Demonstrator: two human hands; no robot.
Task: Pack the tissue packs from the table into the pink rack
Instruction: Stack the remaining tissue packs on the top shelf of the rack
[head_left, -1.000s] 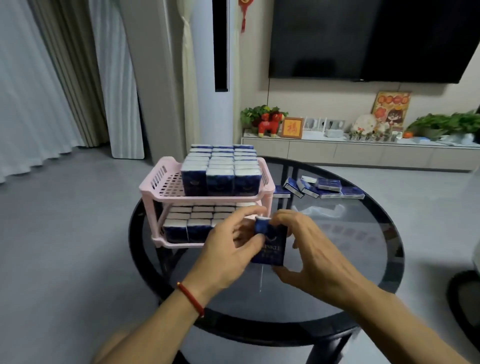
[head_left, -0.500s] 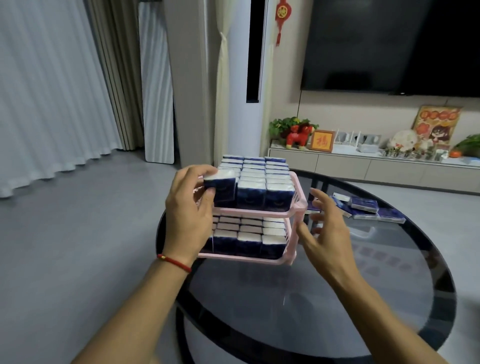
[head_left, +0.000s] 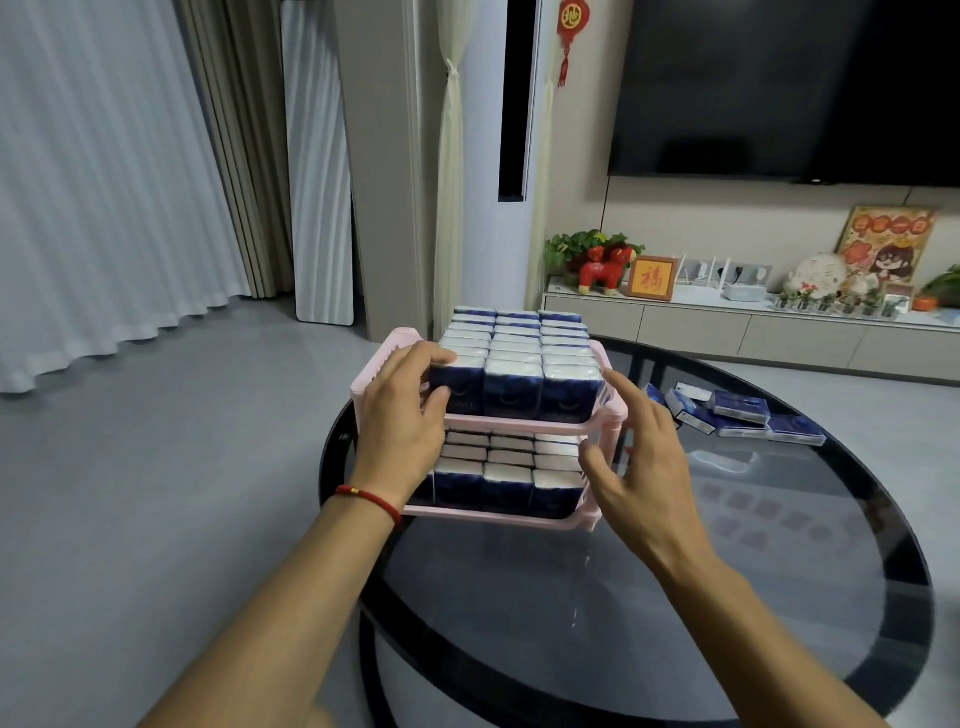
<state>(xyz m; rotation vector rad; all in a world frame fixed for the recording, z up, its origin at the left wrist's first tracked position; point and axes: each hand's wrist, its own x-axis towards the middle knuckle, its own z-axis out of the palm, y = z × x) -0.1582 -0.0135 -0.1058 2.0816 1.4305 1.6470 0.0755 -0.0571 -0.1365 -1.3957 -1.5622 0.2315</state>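
Observation:
A pink two-tier rack (head_left: 530, 425) stands on the left part of a round dark glass table (head_left: 675, 597). Both tiers hold rows of upright dark blue tissue packs with white tops. My left hand (head_left: 402, 415) grips the front-left tissue pack (head_left: 457, 387) of the upper tier, thumb on its top and fingers on its front. My right hand (head_left: 641, 457) hovers with fingers spread beside the rack's right end, near its corner post. Several loose tissue packs (head_left: 737, 415) lie flat on the table to the right of the rack.
A low white cabinet (head_left: 727, 327) with plants, a red toy animal and a framed picture runs along the far wall under a dark TV (head_left: 779, 88). Grey floor and white curtains lie to the left of the table.
One second ago both hands held a pack in front of the rack. The left hand has since set it in the upper tier's front-left corner; the right hand let go and moved to the rack's right end.

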